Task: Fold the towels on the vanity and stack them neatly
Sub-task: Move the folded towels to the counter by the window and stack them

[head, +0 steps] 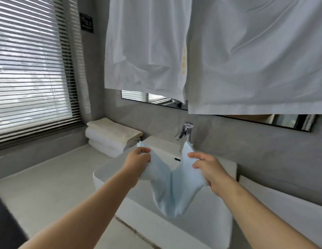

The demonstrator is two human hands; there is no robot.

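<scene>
A light blue towel (172,191) hangs in the air over the sink, sagging in a V between my hands. My left hand (138,161) grips its left top edge, and my right hand (208,168) grips its right top edge. A stack of folded towels (110,139), cream on top and white below, sits on the vanity top (48,180) at the back left, by the window.
A white sink basin (110,177) lies under the blue towel, with a chrome tap (185,132) behind it. White cloths (246,60) hang from above in front of the mirror (291,121). Window blinds (30,69) fill the left side.
</scene>
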